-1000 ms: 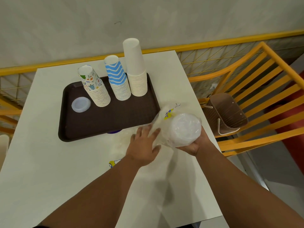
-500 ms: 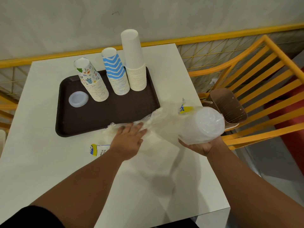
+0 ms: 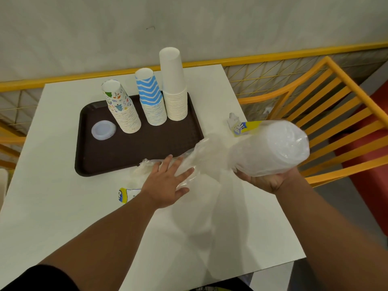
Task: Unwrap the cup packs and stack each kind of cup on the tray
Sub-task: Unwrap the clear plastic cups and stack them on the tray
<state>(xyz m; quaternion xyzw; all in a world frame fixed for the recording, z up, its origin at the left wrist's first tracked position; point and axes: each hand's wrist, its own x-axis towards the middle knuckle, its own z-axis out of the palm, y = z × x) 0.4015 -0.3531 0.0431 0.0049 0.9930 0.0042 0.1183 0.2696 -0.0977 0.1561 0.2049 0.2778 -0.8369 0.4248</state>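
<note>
**White table, three stacks on the tray, a wrapped pack in hand**

White table (image 3: 52, 206) stands against a pale wall with a yellow rail behind it. On its far left half lies a dark brown tray (image 3: 134, 152). At the tray's left end sits a small stack of clear lids (image 3: 103, 130). Next to it stand three upside-down cup stacks in a row: the patterned cups (image 3: 122, 110), leaning a little left, then the blue zigzag cups (image 3: 152, 99), then the tall plain white cups (image 3: 174, 89).

Just in front of the tray, a loose printed wrapper (image 3: 126, 194) with a yellow and blue label lies on the table. The left hand (image 3: 165, 183) rests flat beside it, fingers spread straight, pressing on the empty tail of clear plastic wrap (image 3: 201, 158) near the tray's front edge.

That wrap stretches up and to the right to the pack of clear cups (image 3: 270, 150), held on its side above the table's right edge. The right hand (image 3: 266, 181) supports the pack from below; its grip is mostly hidden, with the fingers curled up around the underside.

Beyond the pack, an orange slatted chair (image 3: 336, 114) stands to the right of the table.
</note>
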